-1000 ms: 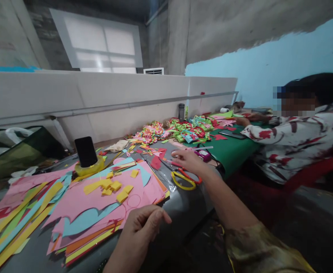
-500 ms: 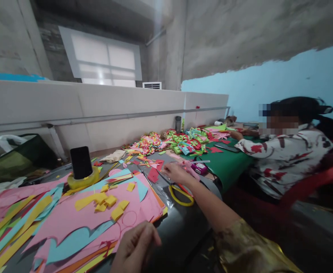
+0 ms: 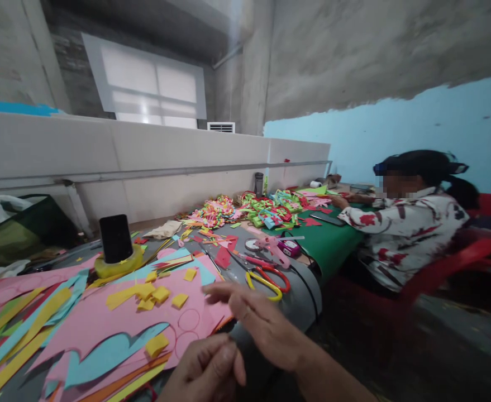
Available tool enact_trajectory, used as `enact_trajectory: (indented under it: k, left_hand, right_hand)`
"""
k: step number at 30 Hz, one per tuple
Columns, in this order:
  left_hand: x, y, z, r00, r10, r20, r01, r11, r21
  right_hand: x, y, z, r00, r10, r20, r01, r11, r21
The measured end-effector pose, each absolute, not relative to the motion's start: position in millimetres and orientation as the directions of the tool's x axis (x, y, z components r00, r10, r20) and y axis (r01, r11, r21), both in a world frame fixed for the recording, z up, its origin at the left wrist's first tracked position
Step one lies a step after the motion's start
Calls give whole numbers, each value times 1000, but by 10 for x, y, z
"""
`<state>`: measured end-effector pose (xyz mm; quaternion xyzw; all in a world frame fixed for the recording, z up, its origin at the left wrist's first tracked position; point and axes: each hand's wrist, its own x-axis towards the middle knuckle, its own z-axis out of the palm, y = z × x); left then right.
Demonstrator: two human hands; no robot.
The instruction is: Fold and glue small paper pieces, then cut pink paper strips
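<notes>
Bare concrete (image 3: 354,56) rises behind a white partition (image 3: 186,145) along the back of a grey table (image 3: 298,287). Yellow pieces (image 3: 157,345) lie on a pink sheet (image 3: 103,321) towards its near and middle parts. The right hand (image 3: 262,324) is over the sheet's right side, fingers extended, nothing visible in it; the left hand (image 3: 211,365) is curled, palm hidden, so I cannot tell how tightly it closes or whether it has hold of anything. Such small pieces probably handle best with a light pinch and a lifted wrist, so others stay put. I count three yellow pieces lying singly, plus an overlapping cluster (image 3: 160,295) too jumbled to count, two clear drawn circles (image 3: 189,320), one upright phone (image 3: 115,239) and one tape roll (image 3: 119,266)
</notes>
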<state>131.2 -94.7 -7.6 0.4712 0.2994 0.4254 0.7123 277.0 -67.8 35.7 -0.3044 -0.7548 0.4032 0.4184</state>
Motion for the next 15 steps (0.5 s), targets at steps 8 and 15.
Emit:
enact_trajectory:
  k: [8, 15]
  left_hand:
    - [828, -426, 47, 11, 995, -95, -720, 74, 690]
    - [557, -339, 461, -88, 990, -113, -730, 13, 683]
  right_hand:
    - [2189, -80, -47, -536, 821, 198, 34, 256, -966]
    - [1972, 534, 544, -503, 803, 318, 25, 382, -924]
